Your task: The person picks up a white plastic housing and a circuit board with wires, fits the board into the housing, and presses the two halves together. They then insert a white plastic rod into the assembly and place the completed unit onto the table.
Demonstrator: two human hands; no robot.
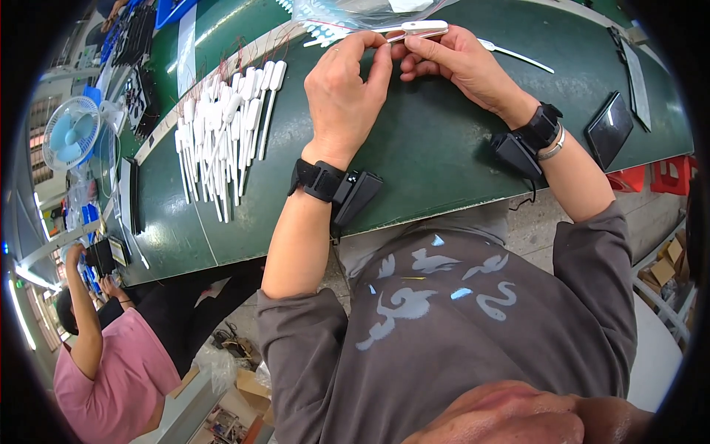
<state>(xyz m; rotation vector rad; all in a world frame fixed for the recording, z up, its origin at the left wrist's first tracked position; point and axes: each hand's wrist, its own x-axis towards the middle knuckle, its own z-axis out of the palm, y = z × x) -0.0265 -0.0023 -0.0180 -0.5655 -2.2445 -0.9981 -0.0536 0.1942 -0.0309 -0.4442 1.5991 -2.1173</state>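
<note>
At the far edge of the green table (429,163), I hold up a white stick-shaped plastic device (425,27) with a wide oblong head and a thin stem. My right hand (470,70) grips the head between thumb and fingers. My left hand (340,96) is closed, with thumb and forefinger pinched at the stem end. The fingertips hide part of the stem. To the left lies a pile of similar white devices (229,111), with thin red wires at their head ends. Another such white stick (521,59) lies just right of my right hand.
A clear plastic bag (355,11) lies beyond my hands. A black phone-like slab (610,129) rests at the table's right. At far left are a white-and-blue fan (72,133) and a person in a pink top (111,377). Red stools (671,175) stand at right.
</note>
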